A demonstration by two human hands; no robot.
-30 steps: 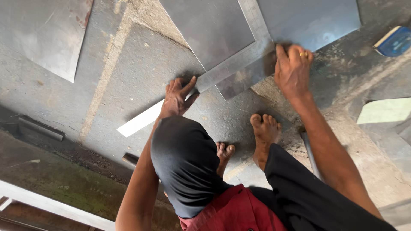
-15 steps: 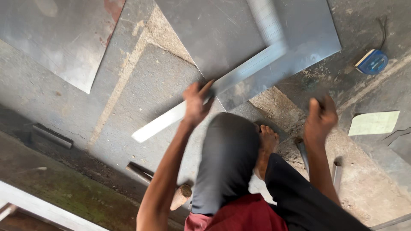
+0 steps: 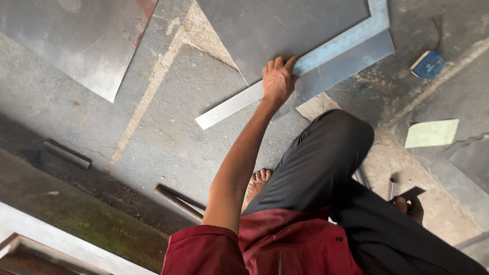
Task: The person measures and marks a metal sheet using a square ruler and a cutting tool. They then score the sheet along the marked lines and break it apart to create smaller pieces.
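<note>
Centre of frame: left hand [image 3: 277, 81] flat, fingers spread, pressing the steel square [image 3: 326, 53] onto the lower edge of the grey metal sheet [image 3: 285, 30] on the floor. Lower right: right hand [image 3: 410, 208] closed around a small dark flat piece [image 3: 410, 193]. Probable risk: square pivoting on the smooth sheet, held down at one point only.

A blue tape measure [image 3: 427, 64], a pale paper sheet [image 3: 431, 133] and a metal bar [image 3: 67, 155] lie on the concrete floor [image 3: 163, 147].
</note>
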